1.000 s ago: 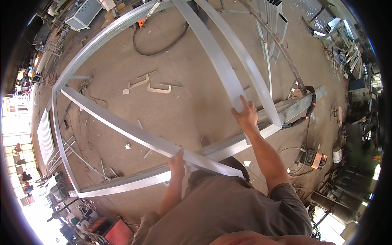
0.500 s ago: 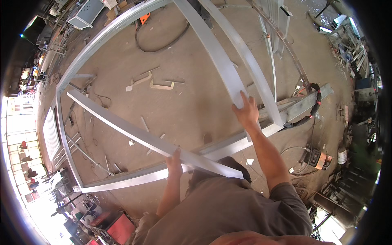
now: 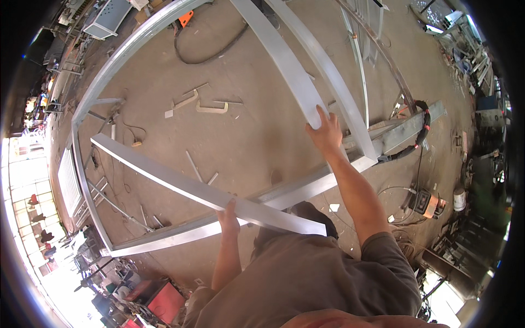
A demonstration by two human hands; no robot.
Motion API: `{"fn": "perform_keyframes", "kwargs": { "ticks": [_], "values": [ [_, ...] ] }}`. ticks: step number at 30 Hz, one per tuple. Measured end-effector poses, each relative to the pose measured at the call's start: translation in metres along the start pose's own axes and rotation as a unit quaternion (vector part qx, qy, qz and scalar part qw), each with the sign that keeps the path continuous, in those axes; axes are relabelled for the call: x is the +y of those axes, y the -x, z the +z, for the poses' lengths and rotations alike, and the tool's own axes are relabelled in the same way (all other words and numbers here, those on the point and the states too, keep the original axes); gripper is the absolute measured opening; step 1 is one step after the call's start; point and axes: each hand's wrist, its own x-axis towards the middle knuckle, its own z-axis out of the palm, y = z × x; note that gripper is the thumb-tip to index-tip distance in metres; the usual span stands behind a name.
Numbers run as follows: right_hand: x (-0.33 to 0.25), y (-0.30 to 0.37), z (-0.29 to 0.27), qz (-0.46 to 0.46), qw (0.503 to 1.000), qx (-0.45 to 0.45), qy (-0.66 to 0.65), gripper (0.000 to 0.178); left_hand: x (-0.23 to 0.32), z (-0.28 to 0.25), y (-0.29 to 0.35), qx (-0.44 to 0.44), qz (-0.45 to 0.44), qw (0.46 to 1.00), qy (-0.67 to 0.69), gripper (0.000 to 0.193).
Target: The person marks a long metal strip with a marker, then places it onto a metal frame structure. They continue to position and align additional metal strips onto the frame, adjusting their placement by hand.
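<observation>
My left hand (image 3: 228,217) is closed around a loose silvery rectangular metal tube (image 3: 180,185), thumb on its upper side. That tube slants from the far left to just in front of my body, crossing above the near rail (image 3: 188,236) of a large metal frame. Farther right, my right hand (image 3: 326,133) grips the near end of a second long flat metal tube (image 3: 281,63), fingers over its top face. The far end of this tube runs out at the top of the view. Beside it lies the frame's right-hand rail (image 3: 333,76), meeting the near rail at a corner.
Inside the frame, clamps (image 3: 212,108) and short metal strips (image 3: 194,167) lie on the floor. A black cable bundle (image 3: 424,131) loops by the right corner. An orange and black machine (image 3: 424,208) stands at right. A red box (image 3: 164,302) sits at lower left.
The far left end of the tube in my left hand has come down in the picture, toward the near rail. My right hand has shifted slightly up and left. Both hands keep their hold.
</observation>
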Motion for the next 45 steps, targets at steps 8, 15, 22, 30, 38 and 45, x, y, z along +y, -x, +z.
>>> {"fn": "perform_keyframes", "kwargs": {
  "ticks": [8, 15, 22, 30, 38, 45],
  "values": [
    [0.03, -0.015, 0.017, -0.002, 0.993, -0.107, -0.045, 0.092, -0.026, -0.025, -0.015, 0.019, -0.029, 0.999, -0.026, 0.05],
    [0.084, -0.059, 0.023, 0.024, 0.931, -0.2, -0.306, 0.068, -0.01, -0.011, -0.016, -0.03, -0.055, 0.998, 0.026, 0.053],
    [0.099, -0.055, 0.018, 0.137, 0.864, -0.338, -0.347, 0.083, -0.004, -0.003, -0.015, -0.018, -0.061, 0.998, 0.016, 0.056],
    [0.106, -0.057, 0.024, 0.142, 0.84, -0.34, -0.398, 0.081, 0.003, 0.005, -0.013, -0.019, -0.055, 0.998, 0.0, 0.054],
    [0.095, -0.06, 0.001, 0.17, 0.862, -0.343, -0.332, 0.08, -0.002, -0.004, -0.018, -0.03, -0.066, 0.997, 0.014, 0.05],
    [0.094, -0.046, -0.002, 0.132, 0.88, -0.316, -0.33, 0.078, 0.003, 0.0, -0.01, -0.03, -0.049, 0.998, 0.038, 0.05]
  ]
}}
